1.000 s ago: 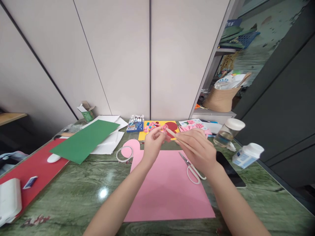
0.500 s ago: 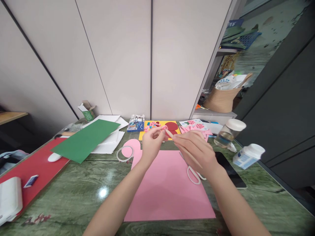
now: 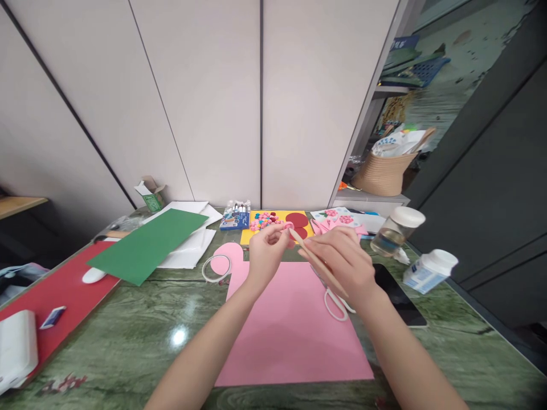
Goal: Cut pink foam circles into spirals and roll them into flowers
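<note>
My left hand (image 3: 270, 246) is raised over the far edge of the pink paper sheet (image 3: 294, 336), its thumb and fingertips pinching a small pink paper piece (image 3: 289, 225) that looks rolled or curled. In my right hand (image 3: 342, 259) lies a flat, pale wooden stick (image 3: 318, 263), slanted, with its pointed tip at the pink piece. Fingers partly cover the stick and the piece, so I cannot tell whether they touch. White-handled scissors (image 3: 335, 304) rest on the sheet under my right hand. Beyond the hands, a yellow sheet (image 3: 280, 215) bears small coloured pieces and dark red circles (image 3: 296, 220).
A roll of tape (image 3: 216, 268) overlaps a pink circle (image 3: 233, 252) on the left. Farther left lie a green sheet (image 3: 149, 245) and a red sheet (image 3: 64, 285). At right stand a glass jar (image 3: 391, 233) and white bottle (image 3: 431, 270), near a black tablet (image 3: 399, 296).
My right hand has turned slightly, so more of the wooden stick shows along its length. The left hand has barely shifted, still pinching the pink piece.
</note>
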{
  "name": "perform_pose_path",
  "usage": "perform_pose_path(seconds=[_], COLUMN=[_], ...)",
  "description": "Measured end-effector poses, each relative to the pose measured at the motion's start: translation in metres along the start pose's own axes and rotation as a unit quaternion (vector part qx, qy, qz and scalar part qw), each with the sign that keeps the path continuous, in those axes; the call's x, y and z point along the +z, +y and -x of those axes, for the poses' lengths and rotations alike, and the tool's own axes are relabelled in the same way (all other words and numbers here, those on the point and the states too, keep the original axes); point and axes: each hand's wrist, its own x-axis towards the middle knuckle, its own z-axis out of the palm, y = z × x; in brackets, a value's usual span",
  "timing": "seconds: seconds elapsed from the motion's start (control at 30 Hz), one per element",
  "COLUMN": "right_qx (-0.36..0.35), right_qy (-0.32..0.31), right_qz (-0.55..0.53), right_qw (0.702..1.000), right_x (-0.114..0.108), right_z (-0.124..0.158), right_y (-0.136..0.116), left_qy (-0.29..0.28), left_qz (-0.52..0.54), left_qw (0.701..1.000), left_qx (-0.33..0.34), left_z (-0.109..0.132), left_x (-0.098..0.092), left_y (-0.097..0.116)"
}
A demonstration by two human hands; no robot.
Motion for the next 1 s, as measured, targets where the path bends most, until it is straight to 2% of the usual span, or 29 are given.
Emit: perform_pose_path(seconds=[0.37, 0.5, 0.73, 0.9, 1.0], right_qx=[-0.073, -0.051, -0.079, 0.007, 0.019], right_qy=[0.093, 0.120, 0.088, 0.072, 0.031], right_qz=[0.100, 0.100, 0.132, 0.071, 0.014], right_qw=[0.988, 0.986, 0.984, 0.995, 0.999], right_x=[0.0023, -0.0013, -0.0018, 0.0027, 0.0036], right_z=[0.0043, 0.0059, -0.0019, -0.0005, 0.0010], right_y=[0.0048, 0.0064, 0.0011, -0.0010, -0.0034], left_qy=[-0.066, -0.087, -0.052, -0.039, -0.026], left_qz=[0.014, 0.010, -0.034, -0.031, -0.015], left_qw=[0.997, 0.995, 0.998, 0.999, 1.000], left_qx=[-0.032, -0.043, -0.008, 0.000, 0.003], left_z=[0.0078, 0.0092, 0.0099, 0.0064, 0.0023], left_x=[0.0068, 0.0059, 0.0069, 0.0034, 0.0004], left_y=[0.0009, 0.0035, 0.0038, -0.0002, -0.0029])
